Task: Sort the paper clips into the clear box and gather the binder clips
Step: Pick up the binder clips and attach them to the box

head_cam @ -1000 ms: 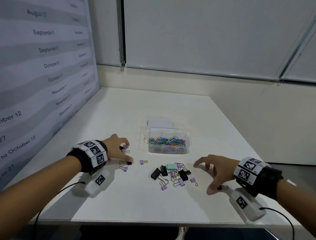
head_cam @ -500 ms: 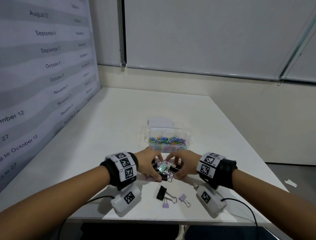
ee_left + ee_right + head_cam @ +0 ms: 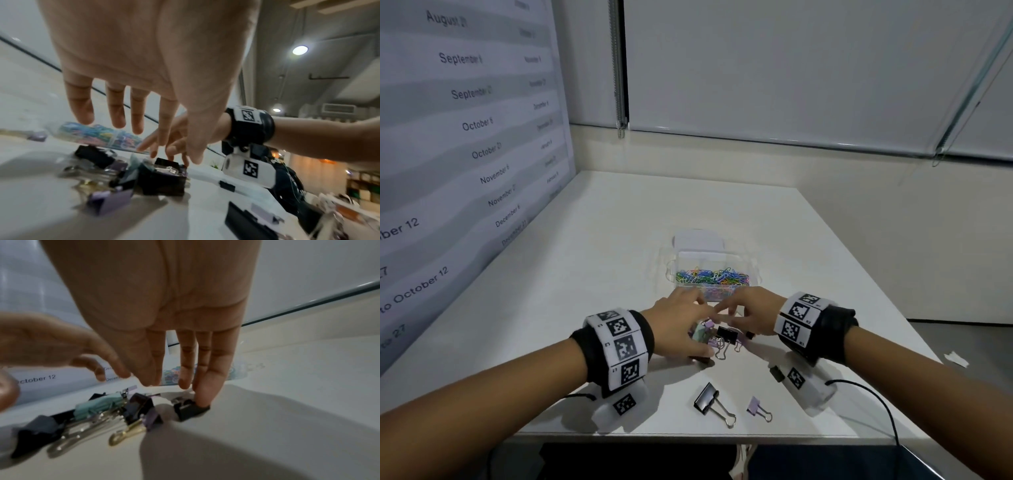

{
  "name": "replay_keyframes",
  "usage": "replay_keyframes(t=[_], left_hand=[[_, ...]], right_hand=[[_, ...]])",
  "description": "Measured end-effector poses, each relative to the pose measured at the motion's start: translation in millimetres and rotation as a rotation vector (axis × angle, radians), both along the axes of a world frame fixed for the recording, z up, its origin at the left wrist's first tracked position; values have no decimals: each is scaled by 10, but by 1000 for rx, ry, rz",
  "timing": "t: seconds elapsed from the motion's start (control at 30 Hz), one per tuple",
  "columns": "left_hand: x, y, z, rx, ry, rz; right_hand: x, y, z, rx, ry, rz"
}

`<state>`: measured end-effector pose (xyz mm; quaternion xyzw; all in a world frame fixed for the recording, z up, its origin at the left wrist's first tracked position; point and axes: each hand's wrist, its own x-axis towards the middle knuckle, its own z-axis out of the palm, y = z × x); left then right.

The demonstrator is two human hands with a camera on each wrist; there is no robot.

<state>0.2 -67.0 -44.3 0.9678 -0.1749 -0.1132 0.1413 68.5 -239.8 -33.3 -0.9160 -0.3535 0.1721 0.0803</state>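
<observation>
— Both hands now closer over the binder clips [image 3: 717,337] than half a second ago?
— Yes; left hand [image 3: 681,329] and right hand [image 3: 751,317], grip apart, flank them at the clear box's [image 3: 714,274] six o'clock.

One clear box [image 3: 714,274] of paper clips [image 3: 712,277], two stray binder clips [image 3: 707,397], one clustered pile [image 3: 717,337].
</observation>
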Motion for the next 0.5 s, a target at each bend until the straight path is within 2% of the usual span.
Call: replay_keyframes(t=[0.1,0.33,0.5], left_hand=[[-14,-57,-6,91,-18,-52],[17,-11,-7,28,-41,-114],[25,61,-21,51,-15,-64]], right_hand=[[31,130,-29,-15,-37,50],[107,262,-84,15,-48,19],[88,278,-102,-36,-46,16]])
